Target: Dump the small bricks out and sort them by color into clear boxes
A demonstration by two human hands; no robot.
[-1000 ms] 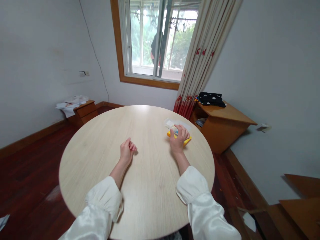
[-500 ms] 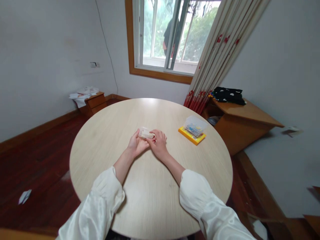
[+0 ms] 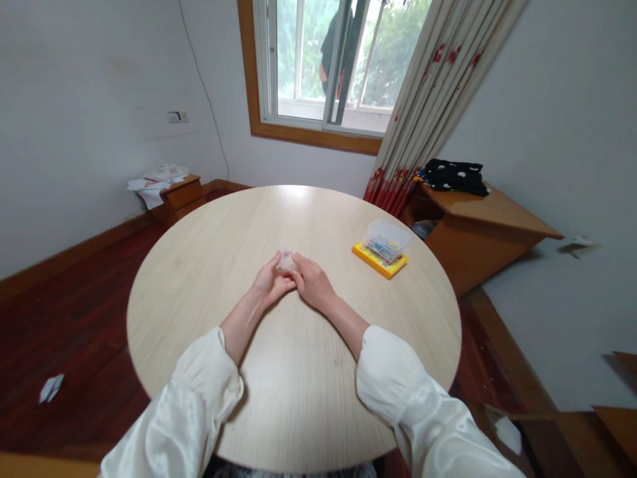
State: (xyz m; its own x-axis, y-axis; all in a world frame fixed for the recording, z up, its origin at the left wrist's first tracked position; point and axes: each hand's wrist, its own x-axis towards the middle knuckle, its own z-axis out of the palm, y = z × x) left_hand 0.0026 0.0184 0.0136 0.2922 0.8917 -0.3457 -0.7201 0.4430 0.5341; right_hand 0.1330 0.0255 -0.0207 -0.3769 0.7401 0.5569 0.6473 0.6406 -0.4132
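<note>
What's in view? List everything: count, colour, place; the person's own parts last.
round table: 1, pale wood, centre
clear item: 1, whitish, centre
flat case: 1, yellow, on table
clear container: 1, transparent, on flat case
window: 1, brown frame, back
dark shape: 1, black, beyond window
curtain: 1, cream and red, by window
cabinet: 1, brown, right
spotted cloth: 1, black and white, on cabinet
drawer unit: 1, brown, far left
papers: several, white, on drawer unit
cable: 1, grey, left
wall fittings: 2, whitish, both sides
scraps: 2, white, lower left and right
floor: 1, dark red, below
left grip: 1, white sleeve, at clear item
right grip: 1, white sleeve, likewise
</note>
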